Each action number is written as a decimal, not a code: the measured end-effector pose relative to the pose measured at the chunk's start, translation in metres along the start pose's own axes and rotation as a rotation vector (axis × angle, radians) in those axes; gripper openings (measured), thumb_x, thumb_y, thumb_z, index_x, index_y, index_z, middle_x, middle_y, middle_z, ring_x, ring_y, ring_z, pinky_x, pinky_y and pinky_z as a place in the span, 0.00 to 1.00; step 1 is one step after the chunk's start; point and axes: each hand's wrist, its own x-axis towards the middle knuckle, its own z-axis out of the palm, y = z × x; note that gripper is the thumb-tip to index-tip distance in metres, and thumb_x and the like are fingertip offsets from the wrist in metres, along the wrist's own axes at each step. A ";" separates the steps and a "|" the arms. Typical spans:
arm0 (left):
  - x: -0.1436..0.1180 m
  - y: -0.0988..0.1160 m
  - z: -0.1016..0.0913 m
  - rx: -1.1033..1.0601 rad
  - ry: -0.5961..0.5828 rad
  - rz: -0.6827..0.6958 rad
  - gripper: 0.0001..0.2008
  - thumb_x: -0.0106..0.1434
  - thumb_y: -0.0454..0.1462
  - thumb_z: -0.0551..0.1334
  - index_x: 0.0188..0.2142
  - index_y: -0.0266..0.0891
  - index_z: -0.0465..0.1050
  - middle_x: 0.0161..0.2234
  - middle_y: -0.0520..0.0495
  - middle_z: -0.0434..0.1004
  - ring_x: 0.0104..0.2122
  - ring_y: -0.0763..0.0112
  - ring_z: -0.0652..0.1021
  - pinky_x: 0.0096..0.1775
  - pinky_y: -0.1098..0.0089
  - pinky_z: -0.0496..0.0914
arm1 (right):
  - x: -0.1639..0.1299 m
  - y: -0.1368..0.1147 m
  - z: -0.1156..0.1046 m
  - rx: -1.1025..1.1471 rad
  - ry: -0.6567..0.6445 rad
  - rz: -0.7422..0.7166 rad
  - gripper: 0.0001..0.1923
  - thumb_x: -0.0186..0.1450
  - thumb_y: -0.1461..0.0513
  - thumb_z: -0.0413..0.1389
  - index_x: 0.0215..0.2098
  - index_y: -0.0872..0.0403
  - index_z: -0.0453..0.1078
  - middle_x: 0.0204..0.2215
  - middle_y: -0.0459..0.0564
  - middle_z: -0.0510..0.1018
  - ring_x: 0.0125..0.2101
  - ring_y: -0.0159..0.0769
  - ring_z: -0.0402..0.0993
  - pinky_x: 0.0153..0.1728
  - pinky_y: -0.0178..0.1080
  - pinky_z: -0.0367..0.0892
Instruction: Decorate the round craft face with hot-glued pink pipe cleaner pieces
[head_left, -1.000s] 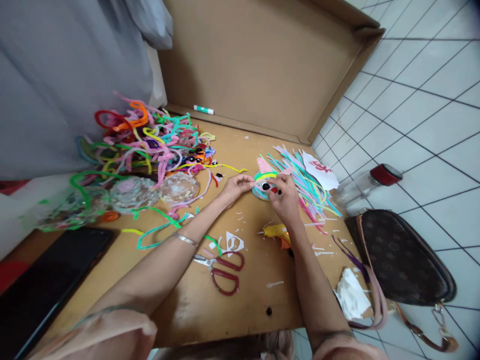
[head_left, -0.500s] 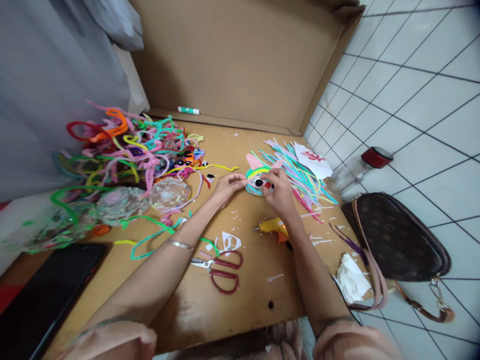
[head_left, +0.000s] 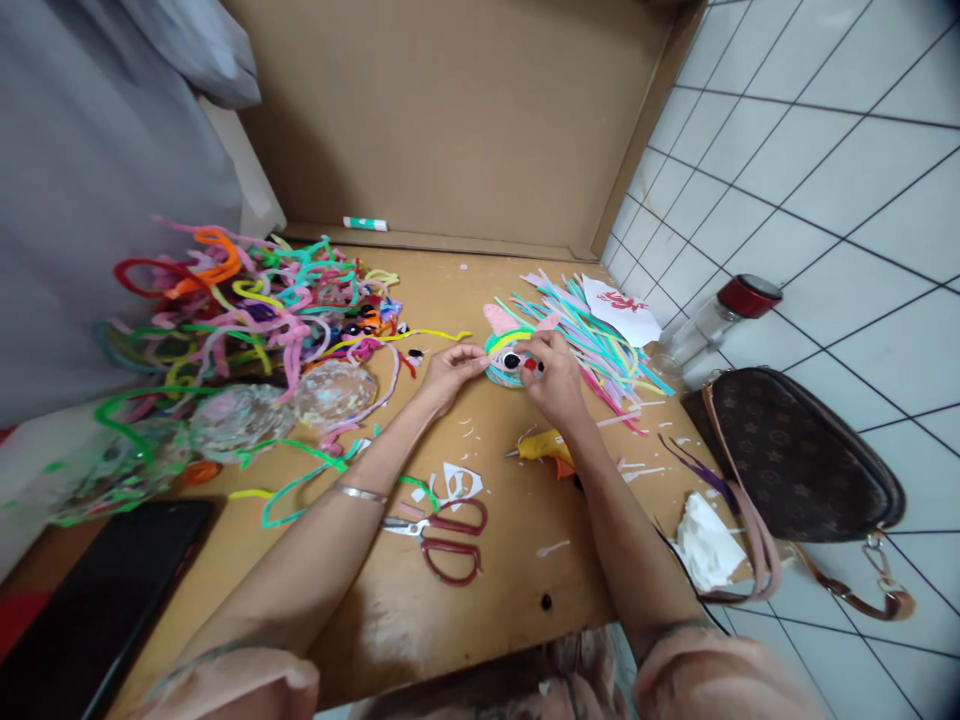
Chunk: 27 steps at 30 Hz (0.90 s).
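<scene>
A small round animal face [head_left: 504, 372] made of coloured pipe cleaners, with pink ears, a yellow and green band, black-and-white eyes and a red nose, stands at the middle of the table. At its left edge my left hand [head_left: 452, 376] pinches with thumb and forefinger closed on it. My right hand [head_left: 554, 377] is bent over the face's right side, fingertips closed near the red nose and partly covering it. Below my right hand lies a yellow glue gun [head_left: 537, 446], half hidden by the forearm. Scissors with red handles [head_left: 452, 541] rest near my left forearm.
A heap of bent pipe cleaners [head_left: 247, 310] fills the left, with clear plastic rounds [head_left: 334, 393] before it. Straight pipe cleaners [head_left: 592, 335] lie right. A bottle [head_left: 701, 335], brown bag [head_left: 806, 460], tissue [head_left: 706, 545] and black phone [head_left: 112, 590] edge the table. Cardboard [head_left: 465, 120] stands behind.
The whole view has shifted slightly. Both hands keep nearly the same hold on the animal face; the right fingers have moved only a little about the nose.
</scene>
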 end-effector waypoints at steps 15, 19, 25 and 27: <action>0.002 -0.003 -0.001 -0.018 0.000 0.019 0.22 0.36 0.46 0.77 0.27 0.36 0.75 0.29 0.51 0.77 0.30 0.75 0.73 0.41 0.69 0.69 | 0.000 -0.001 0.001 -0.008 0.012 0.009 0.13 0.55 0.69 0.56 0.37 0.51 0.75 0.39 0.53 0.70 0.42 0.42 0.71 0.43 0.44 0.71; 0.002 -0.004 -0.001 -0.011 0.004 0.024 0.23 0.37 0.47 0.77 0.27 0.36 0.75 0.28 0.51 0.76 0.29 0.74 0.73 0.40 0.69 0.69 | 0.000 -0.002 0.001 -0.004 0.005 0.011 0.13 0.55 0.69 0.56 0.36 0.52 0.75 0.39 0.54 0.70 0.42 0.44 0.71 0.44 0.45 0.71; 0.004 -0.006 -0.001 -0.048 0.010 0.026 0.22 0.38 0.45 0.77 0.28 0.35 0.75 0.27 0.53 0.75 0.27 0.77 0.71 0.37 0.71 0.67 | 0.001 -0.002 0.001 0.008 -0.013 0.029 0.11 0.56 0.68 0.56 0.37 0.53 0.75 0.39 0.54 0.70 0.42 0.43 0.71 0.43 0.45 0.70; 0.004 -0.007 -0.001 -0.065 0.015 0.025 0.22 0.38 0.44 0.77 0.28 0.35 0.75 0.26 0.53 0.74 0.27 0.78 0.71 0.36 0.72 0.66 | 0.001 -0.002 0.001 0.007 -0.019 0.032 0.11 0.56 0.67 0.56 0.37 0.53 0.76 0.40 0.54 0.70 0.43 0.44 0.70 0.44 0.46 0.70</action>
